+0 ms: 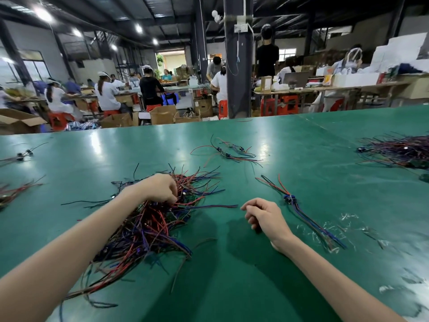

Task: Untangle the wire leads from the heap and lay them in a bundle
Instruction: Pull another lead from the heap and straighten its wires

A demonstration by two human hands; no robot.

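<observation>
- Two small clusters of wires [22,156] lie at the far left edge of the green table [232,287].
- The heap of wire leads [148,228], red, blue and black, sprawls left of centre, reaching from the near edge towards the middle of the table.
- The left hand [160,188] sits on the far part of the heap, its fingers curled down into the strands and grasping some of them.
- A small loose group [228,152] lies further back, apart from the heap.
- The right hand [262,216] is just right of the heap, its fingers loosely curled and holding nothing.
- The bundle [299,209] of straightened leads lies just beside the right hand, on its right.
- Another large pile [399,151] sits at the far right.
</observation>
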